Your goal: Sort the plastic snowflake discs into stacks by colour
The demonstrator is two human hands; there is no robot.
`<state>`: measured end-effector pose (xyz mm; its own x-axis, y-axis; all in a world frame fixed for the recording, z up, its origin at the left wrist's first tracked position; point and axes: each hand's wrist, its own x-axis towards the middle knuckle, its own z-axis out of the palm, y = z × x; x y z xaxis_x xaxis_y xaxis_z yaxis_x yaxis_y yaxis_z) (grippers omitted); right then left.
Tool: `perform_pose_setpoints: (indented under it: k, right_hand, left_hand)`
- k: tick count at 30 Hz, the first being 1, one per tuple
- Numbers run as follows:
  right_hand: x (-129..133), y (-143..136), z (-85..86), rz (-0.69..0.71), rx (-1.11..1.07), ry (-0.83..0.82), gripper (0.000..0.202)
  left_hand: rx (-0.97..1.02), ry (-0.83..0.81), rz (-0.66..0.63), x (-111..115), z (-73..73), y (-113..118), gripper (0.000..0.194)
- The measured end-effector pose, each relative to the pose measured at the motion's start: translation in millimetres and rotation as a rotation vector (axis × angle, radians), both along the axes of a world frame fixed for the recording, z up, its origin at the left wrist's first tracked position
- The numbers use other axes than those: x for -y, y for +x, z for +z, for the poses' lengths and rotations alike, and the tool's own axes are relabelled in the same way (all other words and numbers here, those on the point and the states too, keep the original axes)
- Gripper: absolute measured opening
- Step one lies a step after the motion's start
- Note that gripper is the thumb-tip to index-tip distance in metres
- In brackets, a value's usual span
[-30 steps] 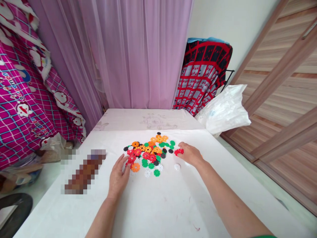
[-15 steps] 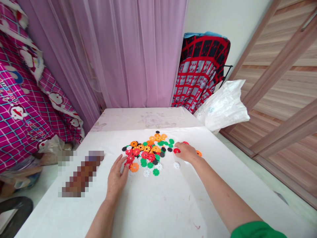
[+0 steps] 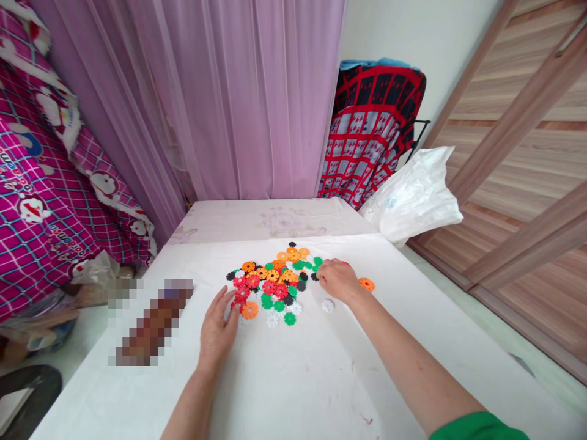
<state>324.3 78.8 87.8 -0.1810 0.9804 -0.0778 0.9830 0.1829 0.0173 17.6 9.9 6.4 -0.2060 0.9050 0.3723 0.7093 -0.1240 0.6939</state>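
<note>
A loose pile of plastic snowflake discs (image 3: 271, 274) in orange, red, green, black and white lies mid-table. At the pile's left edge rests my left hand (image 3: 220, 324), thumb and fingers apart, its fingertips beside or on some red discs (image 3: 241, 293). To the right of the pile, my right hand (image 3: 340, 280) is low over the table with its fingers curled together. A black disc (image 3: 314, 276) shows right at its fingertips; whatever they grip is hidden. Near that hand lie a white disc (image 3: 328, 305) and an orange disc (image 3: 367, 284).
A white cloth covers the table (image 3: 293, 379). On the left lies a blurred-out, pixelated item (image 3: 153, 324). A white plastic bag (image 3: 413, 195) stands at the far right corner. Behind hang a purple curtain (image 3: 257, 104) and a red-and-black patterned cloth (image 3: 367, 134).
My right hand has shifted slightly left toward the pile, its fingers more curled. The red disc seen at its fingertips is now out of sight. My left hand has barely moved.
</note>
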Motion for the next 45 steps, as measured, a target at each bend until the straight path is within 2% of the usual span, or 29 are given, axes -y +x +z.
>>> perform_pose_setpoints:
  k: [3, 8, 13, 17, 23, 29, 34, 38, 42, 45]
  right_hand:
    - [-4, -11, -3.2, 0.078, 0.030, -0.021, 0.028]
    - [-10, -19, -6.7, 0.123, -0.008, 0.005, 0.036]
    - [7, -26, 2.8, 0.066, -0.062, -0.043, 0.033]
    - [14, -34, -3.2, 0.095, -0.134, -0.120, 0.035]
    - [3, -43, -14.4, 0.043, -0.175, -0.012, 0.040]
    - [-9, -49, -21.6, 0.123, -0.167, -0.012, 0.041]
    - [-20, -46, -23.7, 0.097, -0.205, 0.036, 0.052]
    - [-15, -44, -21.2, 0.115, -0.170, 0.076, 0.045]
    - [-7, -58, -22.1, 0.152, -0.089, 0.049, 0.039]
    - [-8, -68, -24.2, 0.197, -0.126, 0.056, 0.037]
  left_hand:
    - [-0.005, -0.001, -0.003, 0, 0.0, -1, 0.035]
    - [0.020, 0.011, 0.001, -1, -2.3, 0, 0.035]
    - [0.033, 0.024, 0.006, -2, -3.1, 1, 0.034]
    - [0.054, 0.004, 0.009, -1, -0.2, 3, 0.034]
    - [0.029, 0.028, 0.007, -2, -1.6, 3, 0.034]
    - [0.008, -0.001, 0.003, -3, -3.0, 3, 0.035]
    - [0.020, -0.009, 0.004, -2, 0.2, 5, 0.033]
    - [0.023, -0.017, 0.004, -2, 0.5, 6, 0.033]
    - [0.008, 0.018, 0.005, -3, -1.9, 6, 0.033]
    - [0.012, 0.018, 0.019, -3, -2.2, 7, 0.032]
